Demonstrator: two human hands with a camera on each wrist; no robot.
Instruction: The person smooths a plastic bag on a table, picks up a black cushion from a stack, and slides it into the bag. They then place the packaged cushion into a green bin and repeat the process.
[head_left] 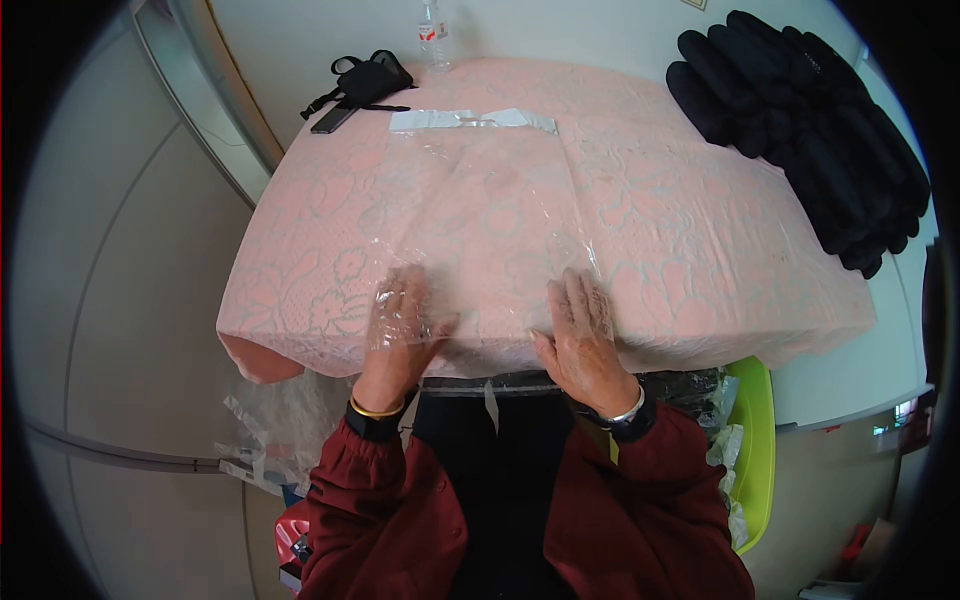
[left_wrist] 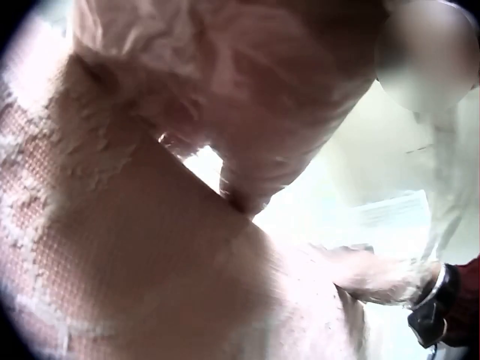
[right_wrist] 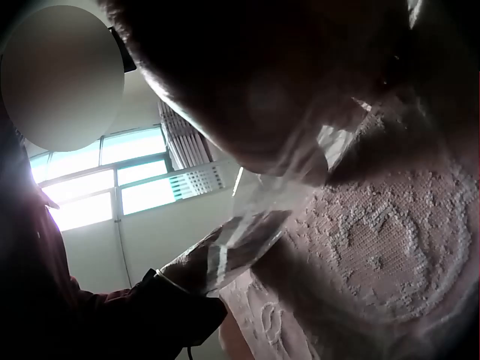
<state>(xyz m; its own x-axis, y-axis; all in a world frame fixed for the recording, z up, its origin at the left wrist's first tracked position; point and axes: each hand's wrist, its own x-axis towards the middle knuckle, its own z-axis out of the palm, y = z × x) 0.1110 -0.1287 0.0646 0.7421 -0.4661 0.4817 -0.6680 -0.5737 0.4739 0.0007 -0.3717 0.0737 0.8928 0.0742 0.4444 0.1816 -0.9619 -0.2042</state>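
A clear plastic bag (head_left: 490, 190) lies flat on the pink patterned tablecloth (head_left: 680, 250), its white strip (head_left: 515, 121) at the far end. At the near left corner of the bag is my left hand (head_left: 402, 325), palm down, with shiny film over its fingers. My right hand (head_left: 582, 340) lies likewise at the near right corner, fingers pointing away from me and covered by the film. Both hands have straight fingers and stand apart. In the right wrist view, film (right_wrist: 251, 232) also wraps the left hand across the table edge.
A plastic bottle (head_left: 433, 38), a black pouch (head_left: 375, 80) and a phone (head_left: 335, 118) sit at the back left. Black padded clothing (head_left: 800, 130) covers the right corner. Below the table are a green tub (head_left: 757, 450) and loose clear plastic (head_left: 285, 425).
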